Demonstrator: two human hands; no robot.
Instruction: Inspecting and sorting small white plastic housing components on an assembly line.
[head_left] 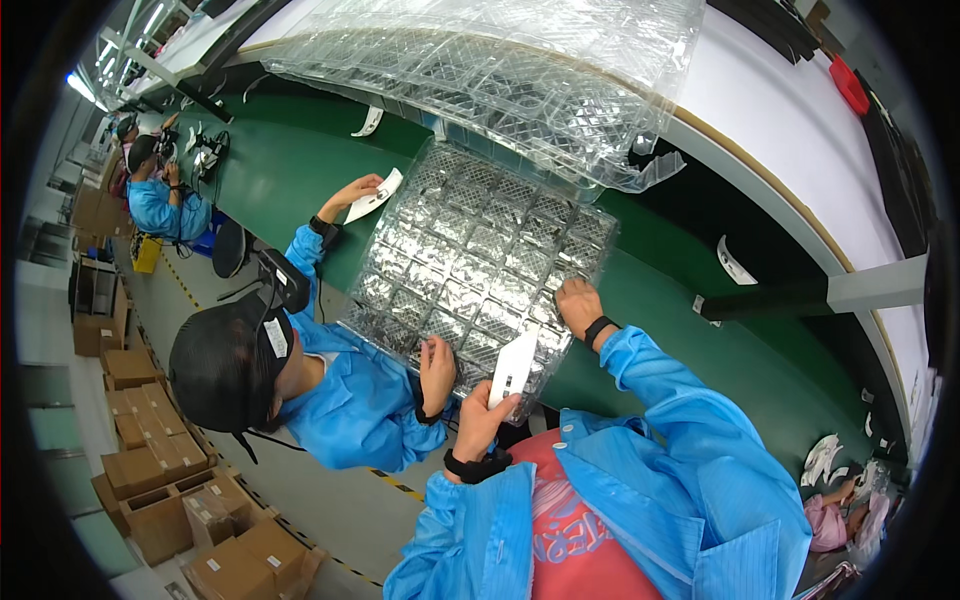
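A clear plastic tray (pixel 480 240) with a grid of small pockets lies tilted on the green work surface (pixel 300 160). My left hand (pixel 478 415) holds a flat white curved part (pixel 514 365) up against the tray's near edge. My right hand (pixel 578 303) rests on the tray's near right edge, fingers curled onto it. A co-worker in a blue coat and black cap sits at my left. One of that person's hands (pixel 437 368) lies on the tray's near left edge. Their other hand (pixel 352 192) holds a white part (pixel 376 195) past the tray's far left corner.
A pile of clear trays (pixel 500 70) sits on the white shelf (pixel 800 130) above the green surface. Loose white parts (pixel 368 122) (pixel 735 262) lie on the green. Cardboard boxes (pixel 160 460) stand on the floor at left. More workers sit at the far left (pixel 155 200) and lower right (pixel 835 510).
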